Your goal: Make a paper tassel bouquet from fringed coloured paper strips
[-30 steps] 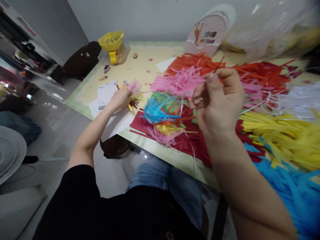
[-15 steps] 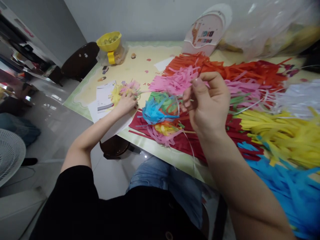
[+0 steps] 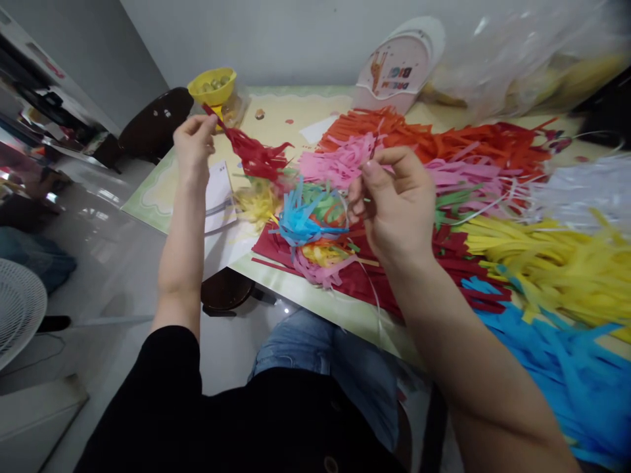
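My left hand is raised over the table's left part, its fingers pinching the pointed end of a dark red paper tassel, whose fringe spreads to the right. Closer to the middle, my right hand pinches a thin dark item, too blurred to name, in front of pink fringed paper. Between and below the hands lie a blue tassel, a green one and a yellow one. Dark red fringed strips lie under them along the near edge.
Orange, yellow and blue fringed paper covers the right side. White papers lie at the left. A yellow bowl on a jar, a pink-white holder and plastic bags stand at the back.
My left hand has risen and moved left from the small tassels, now with the dark red tassel in its fingers. My right hand has shifted slightly left, still pinched.
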A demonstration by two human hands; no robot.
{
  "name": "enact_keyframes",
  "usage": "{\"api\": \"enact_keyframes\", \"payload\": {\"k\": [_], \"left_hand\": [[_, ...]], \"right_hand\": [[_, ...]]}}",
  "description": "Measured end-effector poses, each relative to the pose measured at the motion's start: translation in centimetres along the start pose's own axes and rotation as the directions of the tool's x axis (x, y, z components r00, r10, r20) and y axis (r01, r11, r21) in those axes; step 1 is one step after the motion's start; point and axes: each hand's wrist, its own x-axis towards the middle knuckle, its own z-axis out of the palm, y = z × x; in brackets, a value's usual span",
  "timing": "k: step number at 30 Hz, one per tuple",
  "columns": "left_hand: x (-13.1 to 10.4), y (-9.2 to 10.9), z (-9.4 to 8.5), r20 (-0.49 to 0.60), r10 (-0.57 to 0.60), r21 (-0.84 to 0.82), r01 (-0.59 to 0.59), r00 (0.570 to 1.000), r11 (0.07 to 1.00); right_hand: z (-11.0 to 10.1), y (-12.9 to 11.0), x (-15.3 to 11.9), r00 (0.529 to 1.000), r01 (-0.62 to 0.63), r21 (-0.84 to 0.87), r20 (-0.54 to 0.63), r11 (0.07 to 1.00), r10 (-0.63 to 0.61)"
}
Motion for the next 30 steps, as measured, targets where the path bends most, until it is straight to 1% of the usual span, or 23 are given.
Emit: {"api": "enact_keyframes", "payload": {"k": [2, 3, 4, 5, 7, 8, 9, 11, 12, 13, 15, 17, 20, 23, 27, 30], "left_hand": [[1.0, 0.7, -1.5, -0.067, 0.159, 0.012, -0.159, 0.985, 0.987], [1.0, 1.4, -2.0, -0.078, 0.247, -0.002, -0.247, 0.966, 0.969], [0.4, 2.4, -2.1, -0.074, 0.322, -0.035, -0.325, 0.944, 0.945], [-0.6, 3.6, -1.9, -0.053, 0.378, -0.083, -0.382, 0.924, 0.921], [-4.0, 6.3, -0.5, 0.013, 0.471, -0.198, -0.459, 0.882, 0.866], [-6.2, 7.8, 0.6, 0.087, 0.492, -0.252, -0.459, 0.866, 0.852], [-8.6, 9.1, 1.8, 0.154, 0.489, -0.31, -0.428, 0.859, 0.849], [-13.2, 11.1, 4.2, 0.31, 0.429, -0.37, -0.308, 0.849, 0.877], [-15.1, 11.8, 5.3, 0.361, 0.4, -0.375, -0.262, 0.842, 0.889], [-16.6, 12.1, 6.1, 0.388, 0.375, -0.382, -0.223, 0.842, 0.897], [-18.5, 12.3, 7.3, 0.398, 0.344, -0.402, -0.175, 0.85, 0.899], [-19.2, 12.0, 7.8, 0.383, 0.328, -0.418, -0.155, 0.863, 0.895], [-19.6, 11.7, 8.1, 0.369, 0.32, -0.412, -0.155, 0.873, 0.898], [-20.0, 12.0, 8.1, 0.347, 0.325, -0.397, -0.176, 0.88, 0.901], [-20.6, 12.6, 8.0, 0.332, 0.315, -0.336, -0.201, 0.889, 0.92], [-20.8, 12.8, 7.9, 0.311, 0.343, -0.302, -0.25, 0.886, 0.92]], "right_hand": [[0.1, 0.0, 0.1, 1.0, 0.022, 0.027, -0.005, 0.999, -0.021], [0.1, -0.1, 0.1, 1.0, 0.03, 0.038, -0.009, 0.999, -0.029], [0.2, -0.2, 0.2, 0.999, 0.038, 0.042, -0.014, 0.998, -0.038], [0.3, -0.4, 0.2, 0.999, 0.05, 0.037, -0.018, 0.998, -0.05], [0.6, -0.9, 0.2, 0.995, 0.093, 0.0, -0.022, 0.996, -0.093], [0.8, -1.2, 0.1, 0.992, 0.124, -0.028, -0.019, 0.992, -0.124], [1.1, -1.6, 0.0, 0.988, 0.156, -0.06, -0.015, 0.986, -0.157], [1.6, -2.2, -0.4, 0.978, 0.205, -0.13, -0.012, 0.97, -0.208], [1.9, -2.5, -0.7, 0.975, 0.22, -0.164, -0.008, 0.962, -0.224], [2.1, -2.8, -1.0, 0.972, 0.229, -0.192, -0.003, 0.954, -0.234], [2.4, -3.2, -1.6, 0.971, 0.235, -0.235, 0.018, 0.943, -0.237], [2.4, -3.5, -1.9, 0.973, 0.229, -0.264, 0.037, 0.937, -0.227], [2.2, -3.7, -2.1, 0.976, 0.217, -0.3, 0.053, 0.929, -0.211], [1.9, -3.9, -2.0, 0.979, 0.202, -0.333, 0.073, 0.921, -0.188], [1.8, -4.2, -2.0, 0.987, 0.158, -0.35, 0.079, 0.923, -0.139], [1.8, -4.5, -1.9, 0.991, 0.125, -0.342, 0.082, 0.932, -0.103]]}}
